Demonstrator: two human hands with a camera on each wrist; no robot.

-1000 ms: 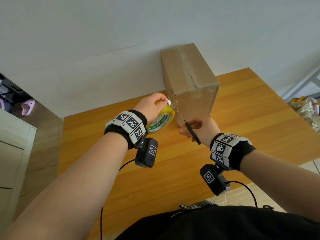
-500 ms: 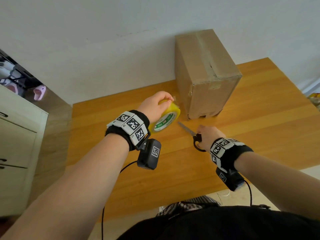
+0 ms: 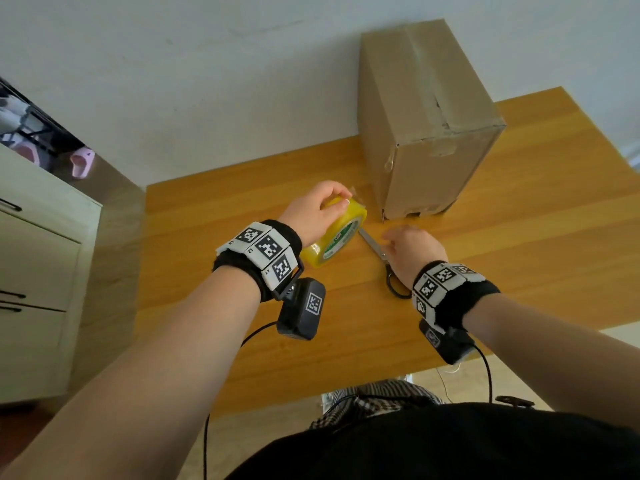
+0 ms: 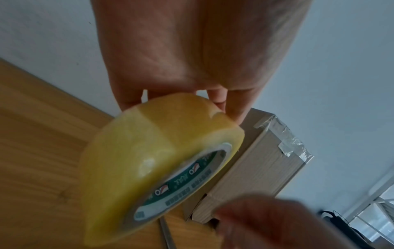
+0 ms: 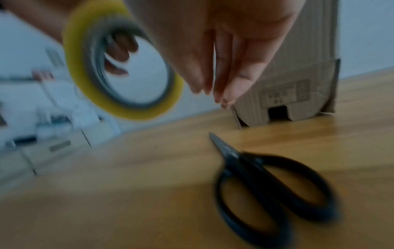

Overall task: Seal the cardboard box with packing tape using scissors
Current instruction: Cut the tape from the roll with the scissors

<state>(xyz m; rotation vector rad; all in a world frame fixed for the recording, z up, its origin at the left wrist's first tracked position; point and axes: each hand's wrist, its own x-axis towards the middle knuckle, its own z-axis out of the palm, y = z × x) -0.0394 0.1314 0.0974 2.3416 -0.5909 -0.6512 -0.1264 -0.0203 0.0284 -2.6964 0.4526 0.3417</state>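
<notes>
Both hands work low over the table (image 3: 519,237) — the left hand (image 3: 311,209) grips the tape roll (image 3: 334,233) by its rim, while the right hand (image 3: 412,251) hovers with fingers straight and empty. Just beyond them the box (image 3: 429,133) stands upright, tape running along its top seam. Beneath the right hand, the scissors (image 5: 262,182) lie flat and closed. One risk: the roll's loose end could stick back down and be hard to find.

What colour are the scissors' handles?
Black. The scissors lie on the table; the handle loops show best in the right wrist view.
</notes>
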